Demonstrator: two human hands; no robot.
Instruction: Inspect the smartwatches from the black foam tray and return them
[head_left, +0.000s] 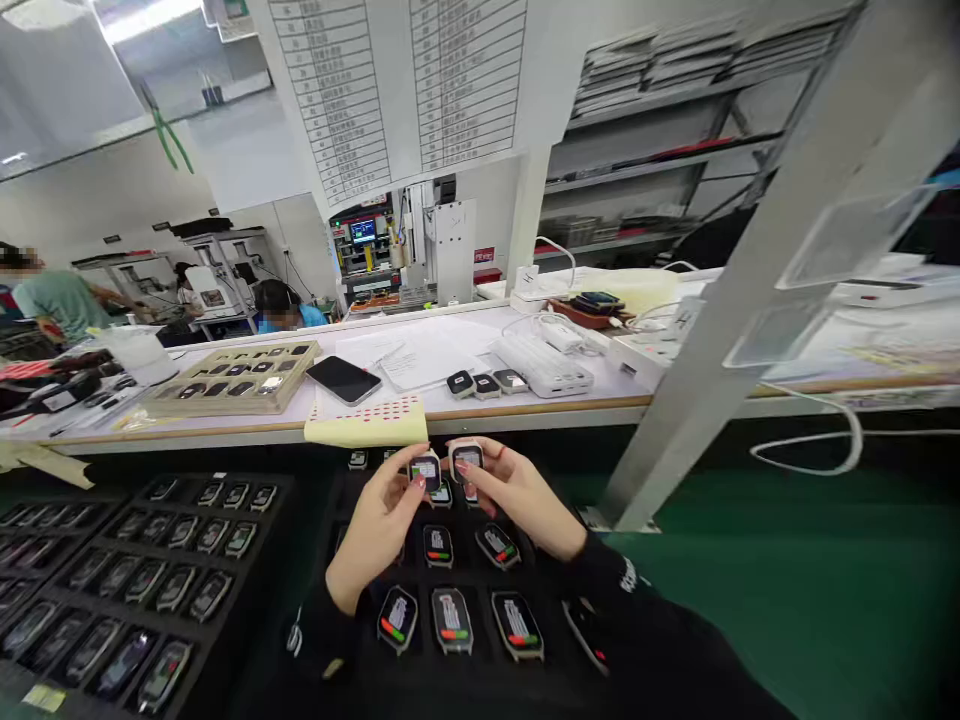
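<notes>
Above the black recessed tray (420, 672), my left hand (379, 522) and right hand (531, 503) each grip one dark-screened, pale-rimmed square smartwatch (425, 474), displays facing me, presumably for reading side by side.

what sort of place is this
Probably an electronics assembly or testing workshop: rows of smartwatches in black trays, printed tables hanging above the bench, and other people beyond it.

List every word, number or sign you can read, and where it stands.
"H": apparently, on a small white tag on the bench.
"H": apparently, on another white tag, farther right.
Too small or blurred to read: the hanging sheets, watch screens, red sign, sleeve lettering.
</notes>
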